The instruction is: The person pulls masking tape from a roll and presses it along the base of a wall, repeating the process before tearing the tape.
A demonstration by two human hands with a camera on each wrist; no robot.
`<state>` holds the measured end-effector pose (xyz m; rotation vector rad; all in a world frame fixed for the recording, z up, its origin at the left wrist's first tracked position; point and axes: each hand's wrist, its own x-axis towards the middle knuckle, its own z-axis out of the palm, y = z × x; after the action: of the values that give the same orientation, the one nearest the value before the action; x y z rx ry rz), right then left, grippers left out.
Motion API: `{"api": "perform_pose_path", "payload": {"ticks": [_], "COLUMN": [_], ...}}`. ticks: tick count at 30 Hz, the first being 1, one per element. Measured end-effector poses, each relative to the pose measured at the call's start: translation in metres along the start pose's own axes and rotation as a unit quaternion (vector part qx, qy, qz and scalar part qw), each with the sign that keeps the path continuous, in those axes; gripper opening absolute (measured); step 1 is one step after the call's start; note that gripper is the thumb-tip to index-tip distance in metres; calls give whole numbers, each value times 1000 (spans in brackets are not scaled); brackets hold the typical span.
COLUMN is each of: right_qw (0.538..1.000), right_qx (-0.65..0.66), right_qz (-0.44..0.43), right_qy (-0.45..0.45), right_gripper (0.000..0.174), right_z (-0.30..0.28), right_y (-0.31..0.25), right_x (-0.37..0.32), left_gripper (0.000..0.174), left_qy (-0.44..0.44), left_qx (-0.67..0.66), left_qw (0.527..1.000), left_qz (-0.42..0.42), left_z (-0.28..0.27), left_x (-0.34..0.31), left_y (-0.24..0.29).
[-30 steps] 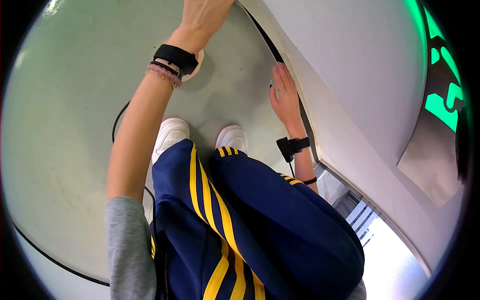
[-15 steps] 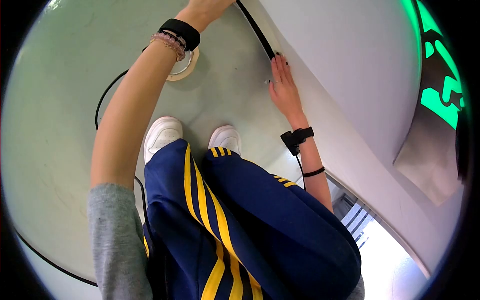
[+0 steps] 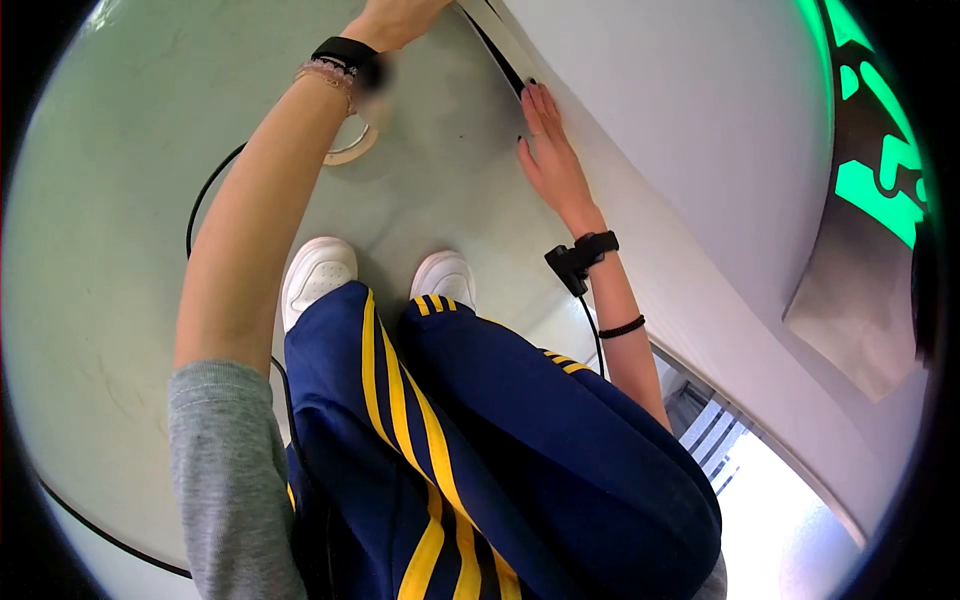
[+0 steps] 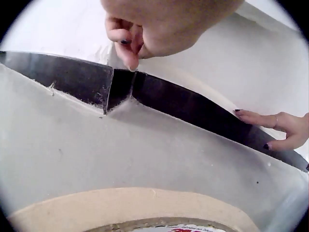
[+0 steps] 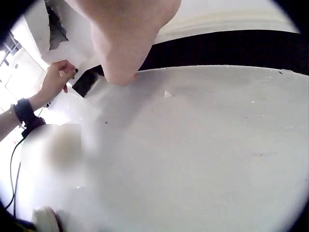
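A black strip point(image 4: 178, 99) runs along the base of a white wall, where it meets the pale floor. My left hand point(image 4: 164, 24) is bent over the strip in the left wrist view, fingers curled and fingertips right at its upper edge, beside a break between two dark sections. I cannot tell whether they pinch anything. In the head view the left hand point(image 3: 400, 18) is partly cut off at the top. My right hand point(image 3: 555, 155) lies along the strip with straight fingers, fingertips touching it and the wall's edge. A roll of beige tape point(image 3: 352, 152) sits below the left wrist.
The white wall point(image 3: 660, 130) curves along the right side, with a green lit panel point(image 3: 880, 195) on it. Both shoes point(image 3: 322, 275) stand on the floor between the arms. A black cable point(image 3: 205, 195) trails behind the left arm.
The right hand has slid forward along the strip towards the left hand. The left hand has moved slightly left in view and stays near the strip. More of the tape roll shows.
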<state>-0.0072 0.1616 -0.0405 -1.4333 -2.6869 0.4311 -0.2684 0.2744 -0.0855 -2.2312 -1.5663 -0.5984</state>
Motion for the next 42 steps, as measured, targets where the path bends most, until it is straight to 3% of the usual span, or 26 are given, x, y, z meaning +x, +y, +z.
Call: {"api": "perform_pose_path", "payload": {"ticks": [3, 8, 10, 12, 14, 15, 16, 18, 22, 24, 25, 26, 27, 31, 33, 37, 39, 42], "right_qw": [999, 999, 999, 1000, 1000, 1000, 1000, 997, 997, 991, 991, 984, 967, 988, 991, 985, 972, 968], "right_qx": [9, 30, 23, 9, 2, -7, -12, -72, -66, 11, 14, 68, 117, -12, -29, 4, -16, -45], "right_qz": [-32, -13, -7, 8, 10, 18, 14, -10, -18, 32, 32, 116, 197, 141, 78, 124, 102, 99], "right_qy": [16, 34, 23, -1, -13, -21, -21, -6, 30, 130, 127, 120, 110, 60, 102, 121, 212, 228], "right_gripper": [62, 62, 63, 63, 63, 63, 63, 61, 58, 45, 45, 39, 33, 28, 24, 22, 21, 19], "right_z": [0, -1, 4, -5, -9, -9, -9, -5, -8, -18, -21, -25, -26, -17, -12, -16, -11, -19], "right_y": [-1, -3, -7, -19, -26, -27, -23, -21, -28, -30, -31, -34, -32, -23, -20, -23, -15, -20], "right_x": [5, 11, 15, 20, 24, 26, 29, 29, 29, 30, 31, 34, 32, 35, 34, 35, 35, 38], "left_gripper": [19, 18, 16, 16, 17, 22, 22, 27, 34, 36, 34, 32, 31, 27, 23, 15, 20, 31], "left_qy": [-23, -47, -7, -30, 44, -88, -84, 72, 18, 24, -4, -33, 10, 51, 84, 70, 18, 36], "left_qx": [6, 26, 27, 10, 18, -19, -18, 44, 20, 48, 26, 5, -32, -38, -72, -64, -61, -31], "left_qw": [1000, 998, 999, 999, 997, 995, 995, 996, 999, 998, 1000, 999, 999, 998, 994, 995, 998, 999], "left_qz": [-3, 38, 37, 32, 59, 52, 48, 43, 24, 18, -5, -27, -22, -15, 1, -11, -12, -11], "left_z": [-7, -19, -7, -6, 0, -3, -3, -2, -2, -17, -29, -45, -56, -81, -88, -91, -81, -61], "left_x": [-3, 7, 1, 7, 10, 13, 19, 17, 21, 11, 4, -4, -17, -52, -57, -44, -33, -18], "left_y": [10, 19, 17, 5, 1, 1, 4, 12, 18, 22, 25, 24, 23, 20, 22, 19, 22, 34]}}
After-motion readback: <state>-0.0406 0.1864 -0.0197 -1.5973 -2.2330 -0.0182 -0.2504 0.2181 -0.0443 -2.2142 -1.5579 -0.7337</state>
